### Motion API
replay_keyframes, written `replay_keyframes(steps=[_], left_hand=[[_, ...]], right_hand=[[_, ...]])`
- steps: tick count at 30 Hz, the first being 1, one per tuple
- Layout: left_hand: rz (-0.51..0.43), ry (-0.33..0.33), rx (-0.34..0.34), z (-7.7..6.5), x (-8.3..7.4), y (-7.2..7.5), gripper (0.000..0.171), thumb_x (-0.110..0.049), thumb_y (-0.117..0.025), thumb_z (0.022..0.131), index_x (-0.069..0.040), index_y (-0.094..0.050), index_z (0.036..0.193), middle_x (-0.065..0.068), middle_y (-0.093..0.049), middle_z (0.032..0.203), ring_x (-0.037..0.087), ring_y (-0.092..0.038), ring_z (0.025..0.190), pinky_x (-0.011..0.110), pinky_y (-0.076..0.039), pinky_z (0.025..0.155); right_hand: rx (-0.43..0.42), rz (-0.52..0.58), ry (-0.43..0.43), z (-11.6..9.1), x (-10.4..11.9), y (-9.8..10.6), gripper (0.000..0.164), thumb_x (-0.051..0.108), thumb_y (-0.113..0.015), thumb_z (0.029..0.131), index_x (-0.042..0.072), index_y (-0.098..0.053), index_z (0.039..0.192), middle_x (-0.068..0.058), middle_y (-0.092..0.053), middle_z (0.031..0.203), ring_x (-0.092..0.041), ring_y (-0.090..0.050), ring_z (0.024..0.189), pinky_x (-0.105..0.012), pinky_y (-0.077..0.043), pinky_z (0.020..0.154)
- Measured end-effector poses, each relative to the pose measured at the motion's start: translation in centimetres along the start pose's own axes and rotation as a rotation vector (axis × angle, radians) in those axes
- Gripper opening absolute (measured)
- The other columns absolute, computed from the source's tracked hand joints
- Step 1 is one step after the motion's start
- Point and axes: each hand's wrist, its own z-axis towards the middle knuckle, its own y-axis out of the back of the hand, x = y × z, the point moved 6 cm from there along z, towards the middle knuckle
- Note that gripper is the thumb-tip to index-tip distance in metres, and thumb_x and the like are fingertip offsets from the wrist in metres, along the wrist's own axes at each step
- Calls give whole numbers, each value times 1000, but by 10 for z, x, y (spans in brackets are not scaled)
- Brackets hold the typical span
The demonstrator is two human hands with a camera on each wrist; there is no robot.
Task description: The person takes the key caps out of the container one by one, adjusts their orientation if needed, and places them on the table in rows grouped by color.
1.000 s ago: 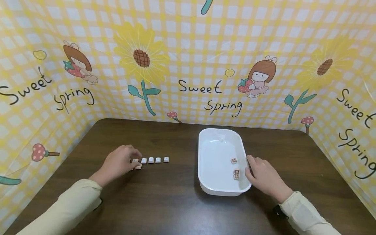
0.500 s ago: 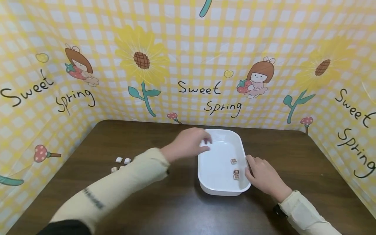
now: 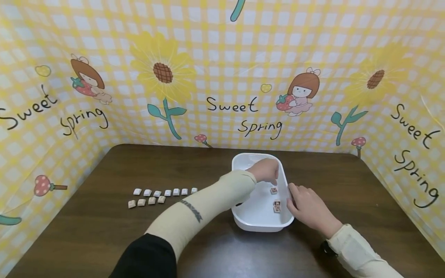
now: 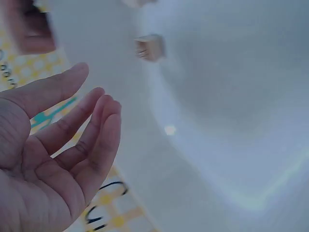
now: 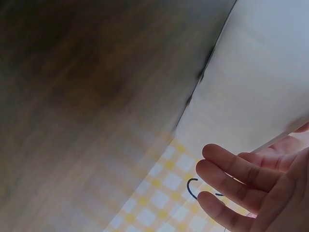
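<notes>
My left hand (image 3: 265, 170) reaches into the white tray (image 3: 255, 214), above a keycap (image 3: 274, 190) near its right wall. In the left wrist view, its fingers (image 4: 104, 145) are loosely bent with nothing between them and the thumb, and a keycap (image 4: 150, 47) lies beyond the fingertips. Two more keycaps (image 3: 277, 206) sit side by side nearer the tray's front, brown undersides up. My right hand (image 3: 309, 204) grips the tray's right rim; in the right wrist view its fingers (image 5: 241, 179) lie along the outer wall, thumb over the rim.
Two rows of keycaps stand on the dark wooden table (image 3: 87, 231) left of the tray: a longer back row (image 3: 176, 192) and a shorter front row (image 3: 152, 200). My left sleeve (image 3: 208, 204) crosses over beside them. A yellow checked cloth (image 3: 222, 69) walls the back and sides.
My left hand has left the front keycap row and travelled right, over the tray's left rim and into the tray. The right hand stays at the rim; the keycaps in the tray lie unchanged.
</notes>
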Motion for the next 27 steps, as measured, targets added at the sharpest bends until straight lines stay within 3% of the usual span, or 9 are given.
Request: replay_keyframes(steps=[4, 8, 16, 21, 24, 27], left_hand=[[25, 48, 32, 11, 4, -18, 19, -11, -79, 73, -9, -63, 83, 1, -63, 76, 11, -51, 63, 20, -43, 55], [61, 56, 35, 17, 6, -29, 28, -13, -82, 66, -9, -63, 86, 0, -64, 80, 12, -53, 67, 20, -42, 57], [87, 24, 32, 18, 5, -35, 27, -11, -81, 66, -10, -59, 82, -1, -58, 75, 13, -52, 68, 20, -42, 58], [72, 38, 48, 11, 1, -21, 16, -12, -78, 72, -10, -65, 80, -1, -64, 74, 11, -55, 64, 19, -44, 55], [39, 18, 54, -1, -4, 0, 8, -15, -76, 77, -12, -68, 78, -2, -67, 77, 8, -57, 65, 18, -45, 57], [-35, -45, 25, -22, -10, 27, 6, -17, -74, 80, -13, -71, 83, -2, -67, 83, 9, -58, 70, 18, -46, 60]], right_hand=[[-2, 0, 6, 0, 0, -1, 19, 16, -58, 84, 3, -51, 97, 0, -51, 67, -11, -43, 57, -27, -40, 55], [-12, -6, 14, 1, -1, -2, 17, 16, -58, 84, 4, -51, 94, 2, -48, 65, -10, -42, 57, -26, -38, 55], [1, -2, -1, 1, -2, -3, 16, 16, -57, 84, 5, -50, 94, 2, -45, 64, -10, -40, 56, -25, -36, 53], [-4, 0, 3, 1, -1, -2, 16, 15, -58, 84, 4, -50, 93, 2, -44, 63, -9, -39, 55, -23, -35, 52], [-2, 1, 4, 0, 0, -2, 16, 15, -57, 84, 4, -50, 94, 2, -44, 63, -9, -39, 55, -23, -35, 52], [15, 3, -10, 0, -1, -2, 18, 15, -56, 85, 3, -50, 96, 2, -46, 63, -9, -39, 55, -23, -35, 52]])
